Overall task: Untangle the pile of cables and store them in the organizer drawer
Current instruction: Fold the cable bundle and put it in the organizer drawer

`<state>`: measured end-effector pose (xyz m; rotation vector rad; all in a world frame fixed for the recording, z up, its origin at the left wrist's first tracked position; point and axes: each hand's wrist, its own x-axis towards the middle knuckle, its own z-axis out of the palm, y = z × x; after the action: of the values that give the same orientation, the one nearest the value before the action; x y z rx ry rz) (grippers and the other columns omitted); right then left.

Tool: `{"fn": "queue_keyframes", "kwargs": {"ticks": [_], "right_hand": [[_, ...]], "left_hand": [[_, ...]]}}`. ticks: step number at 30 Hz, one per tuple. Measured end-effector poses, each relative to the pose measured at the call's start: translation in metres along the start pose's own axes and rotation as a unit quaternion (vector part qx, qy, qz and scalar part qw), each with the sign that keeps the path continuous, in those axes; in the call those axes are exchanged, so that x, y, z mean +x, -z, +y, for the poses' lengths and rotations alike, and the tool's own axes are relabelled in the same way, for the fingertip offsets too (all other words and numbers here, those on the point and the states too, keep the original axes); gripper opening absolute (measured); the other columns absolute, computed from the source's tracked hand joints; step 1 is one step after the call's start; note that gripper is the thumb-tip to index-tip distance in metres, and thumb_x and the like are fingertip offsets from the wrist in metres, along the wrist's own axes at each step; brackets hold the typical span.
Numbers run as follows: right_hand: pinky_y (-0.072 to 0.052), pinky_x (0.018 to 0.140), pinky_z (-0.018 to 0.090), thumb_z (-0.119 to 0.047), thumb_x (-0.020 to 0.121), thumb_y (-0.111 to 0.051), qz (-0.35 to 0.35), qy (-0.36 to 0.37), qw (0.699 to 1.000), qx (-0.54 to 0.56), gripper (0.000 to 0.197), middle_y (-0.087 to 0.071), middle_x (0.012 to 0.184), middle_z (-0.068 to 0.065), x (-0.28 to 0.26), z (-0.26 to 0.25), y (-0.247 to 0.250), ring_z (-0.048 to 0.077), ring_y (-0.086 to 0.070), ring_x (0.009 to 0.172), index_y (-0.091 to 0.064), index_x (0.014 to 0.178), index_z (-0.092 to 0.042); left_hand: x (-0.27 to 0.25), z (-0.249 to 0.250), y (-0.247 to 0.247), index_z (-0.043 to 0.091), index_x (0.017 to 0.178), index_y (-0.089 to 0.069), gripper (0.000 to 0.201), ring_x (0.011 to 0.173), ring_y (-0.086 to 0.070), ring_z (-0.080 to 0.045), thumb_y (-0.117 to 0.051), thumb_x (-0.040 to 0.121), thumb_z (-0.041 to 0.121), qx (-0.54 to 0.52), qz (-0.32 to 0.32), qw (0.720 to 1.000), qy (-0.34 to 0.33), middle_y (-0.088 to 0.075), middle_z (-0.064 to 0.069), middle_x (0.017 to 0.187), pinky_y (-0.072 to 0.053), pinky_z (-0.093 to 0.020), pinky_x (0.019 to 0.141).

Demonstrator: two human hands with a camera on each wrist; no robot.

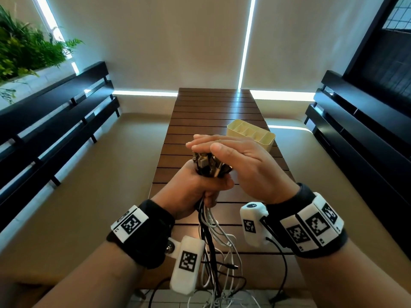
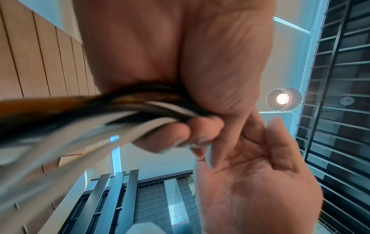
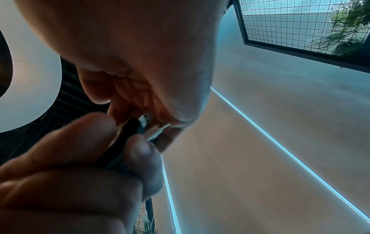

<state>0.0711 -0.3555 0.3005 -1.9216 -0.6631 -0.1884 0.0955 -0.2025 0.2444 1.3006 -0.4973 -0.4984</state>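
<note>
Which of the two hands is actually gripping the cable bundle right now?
The left hand: its fingers curl tightly round the cable bundle. The right hand lies flat with straight fingers over the plug ends, gripping nothing.

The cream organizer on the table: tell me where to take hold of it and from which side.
Take the cream organizer by its near long wall, from above, fingers inside the open top and thumb outside. It stands upright on the slatted table, and its thin dividers suit a pinching grip.

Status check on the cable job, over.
Left hand grips black and white cable bundle. Right hand open, flat on plug ends. Cream plastic organizer stands beyond, nothing between.
</note>
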Motion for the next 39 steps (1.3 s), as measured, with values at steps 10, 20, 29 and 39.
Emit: {"fn": "queue_keyframes", "kwargs": {"ticks": [10, 20, 29, 39], "right_hand": [[-0.049, 0.104, 0.044, -0.022, 0.075, -0.074, 0.005, -0.121, 0.951, 0.285, 0.087, -0.059, 0.136, 0.004, -0.020, 0.050, -0.035, 0.023, -0.058, 0.126, -0.032, 0.151, -0.023], [-0.057, 0.081, 0.048, -0.015, 0.082, -0.068, -0.082, -0.295, 0.950, 0.055, 0.007, -0.070, 0.079, 0.011, -0.043, 0.081, -0.086, 0.025, -0.070, 0.075, -0.063, 0.083, -0.011], [-0.036, 0.051, 0.016, -0.027, 0.090, -0.071, 0.029, -0.241, 0.955, -0.169, 0.017, -0.055, 0.065, -0.007, 0.035, 0.065, -0.003, 0.004, -0.046, 0.054, -0.062, 0.077, -0.020], [-0.044, 0.057, 0.015, -0.003, 0.092, -0.058, 0.230, 0.077, 0.957, -0.160, 0.015, -0.061, 0.075, -0.008, 0.218, -0.052, 0.047, -0.002, -0.052, 0.060, -0.056, 0.085, -0.016]], "left_hand": [[0.008, 0.019, 0.015, -0.005, 0.089, -0.058, 0.019, 0.041, -0.039, -0.010, -0.066, 0.092, 0.012, -0.011, 0.037, 0.997, -0.069, -0.038, -0.003, 0.056, -0.037, -0.023, 0.043], [0.000, 0.052, 0.034, 0.011, 0.089, -0.052, 0.023, 0.037, -0.032, -0.004, -0.067, 0.086, 0.029, -0.079, 0.119, 0.986, -0.087, -0.036, 0.006, 0.053, -0.029, -0.017, 0.037], [-0.021, 0.061, 0.071, 0.020, 0.079, -0.053, 0.017, 0.038, -0.031, -0.004, -0.064, 0.091, 0.025, -0.080, 0.227, 0.962, -0.126, -0.036, 0.009, 0.050, -0.031, -0.018, 0.039], [0.014, 0.175, 0.079, 0.017, 0.087, -0.055, 0.021, 0.042, -0.035, -0.006, -0.070, 0.081, 0.030, -0.102, 0.210, 0.909, -0.346, -0.035, 0.008, 0.050, -0.035, -0.023, 0.046]]}}
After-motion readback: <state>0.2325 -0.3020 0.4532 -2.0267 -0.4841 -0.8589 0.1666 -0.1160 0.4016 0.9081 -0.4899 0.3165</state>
